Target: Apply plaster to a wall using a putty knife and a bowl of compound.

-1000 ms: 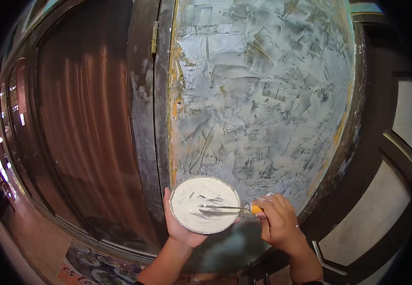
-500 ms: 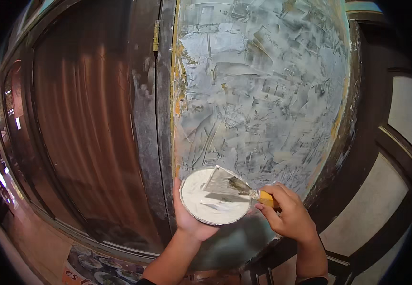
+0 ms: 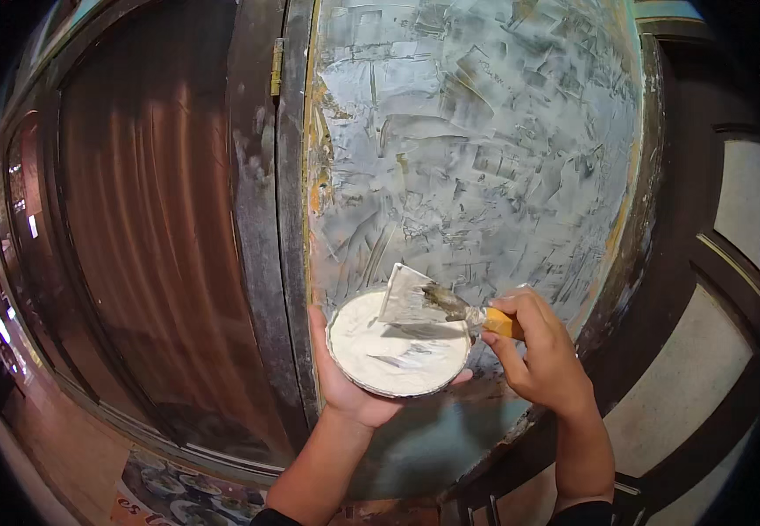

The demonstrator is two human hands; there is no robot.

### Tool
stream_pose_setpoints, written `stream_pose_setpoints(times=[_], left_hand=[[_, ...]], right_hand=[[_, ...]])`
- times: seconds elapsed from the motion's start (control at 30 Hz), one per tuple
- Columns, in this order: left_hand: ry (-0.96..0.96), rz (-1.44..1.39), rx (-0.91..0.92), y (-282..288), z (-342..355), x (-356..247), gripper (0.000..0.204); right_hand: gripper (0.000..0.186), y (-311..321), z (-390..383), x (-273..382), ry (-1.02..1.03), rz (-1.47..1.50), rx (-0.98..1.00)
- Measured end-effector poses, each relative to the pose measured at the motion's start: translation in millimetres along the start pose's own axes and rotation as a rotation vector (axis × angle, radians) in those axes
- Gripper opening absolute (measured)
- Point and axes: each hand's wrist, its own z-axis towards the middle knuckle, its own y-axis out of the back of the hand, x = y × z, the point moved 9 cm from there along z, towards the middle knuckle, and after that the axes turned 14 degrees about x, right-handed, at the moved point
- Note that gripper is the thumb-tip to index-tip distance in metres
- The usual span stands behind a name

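My left hand (image 3: 345, 386) supports a round tub of white putty (image 3: 371, 355) from below and along its left side, fingers wrapped round it. In my right hand (image 3: 542, 351) is a putty knife (image 3: 433, 302), gripped by its yellow handle. The knife's wide blade is smeared with white and lies over the far part of the tub, raised at its far-left corner. Whether its lower edge touches the putty I cannot tell. Behind both hands stands a wall panel (image 3: 485, 158) coated in patchy, streaked white and grey filler.
To the left is a dark wooden door frame (image 3: 257, 175) with a brass hinge (image 3: 277, 66) and brownish curtain-like folds (image 3: 156, 219). Dark wood with pale inset panels (image 3: 682, 377) stands on the right. A printed banner (image 3: 178, 491) lies at the lower left.
The putty knife and my right hand have moved up and slightly right. The tub has risen a little, and the blade now sits nearer its far rim.
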Motion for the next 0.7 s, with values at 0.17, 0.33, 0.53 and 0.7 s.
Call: stream_pose_setpoints(times=[0.17,0.33,0.53,0.7], left_hand=[[-0.041,0.031,-0.017,-6,16,-4,0.104],[-0.110,0.224,-0.154,2,28,-12,0.103],[-0.121,0.205,-0.129,-8,37,-7,0.100],[-0.107,0.249,-0.144,-4,33,-1,0.101]], right_hand=[[0.028,20,18,-16,-0.044,0.024,-0.073],[0.028,45,41,-23,0.028,-0.047,-0.194],[0.025,61,64,-33,0.117,-0.184,-0.304],[0.019,79,71,-53,0.107,-0.228,-0.380]])
